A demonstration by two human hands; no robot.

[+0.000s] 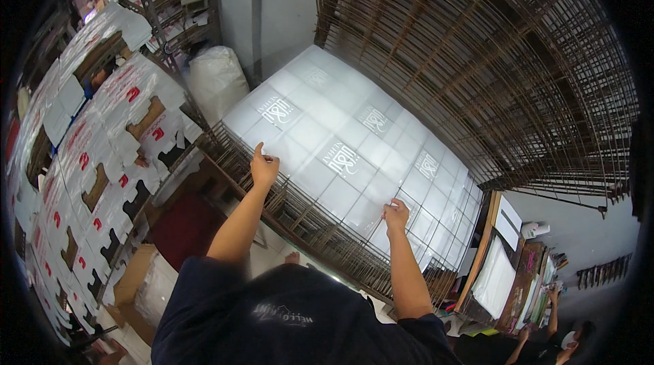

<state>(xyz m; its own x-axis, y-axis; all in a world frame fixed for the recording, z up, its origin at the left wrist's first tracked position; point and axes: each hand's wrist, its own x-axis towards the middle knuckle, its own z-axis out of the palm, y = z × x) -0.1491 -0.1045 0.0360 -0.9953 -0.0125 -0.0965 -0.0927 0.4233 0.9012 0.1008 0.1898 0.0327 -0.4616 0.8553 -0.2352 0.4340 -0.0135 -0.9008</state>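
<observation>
Translucent plastic sheets (286, 157) with white printed emblems lie spread over a wire rack (320, 218) in front of me. At the near left edge of the sheets, my left hand (264, 166) is closed in a pinch, its index finger pointing up and away. My right hand (395, 215) pinches the near edge farther right, fingertips together. One printed emblem lies between and beyond the two hands. The plastic is so clear that its exact edge in my fingers is hard to see.
Raised wire racks (436, 38) lean over the far right side. White printed bags (102, 154) hang in rows at left, near a cardboard box (133, 276). A white sack (216, 79) stands behind. At lower right, another person (545, 344) reaches toward a cluttered wooden bench (521, 290).
</observation>
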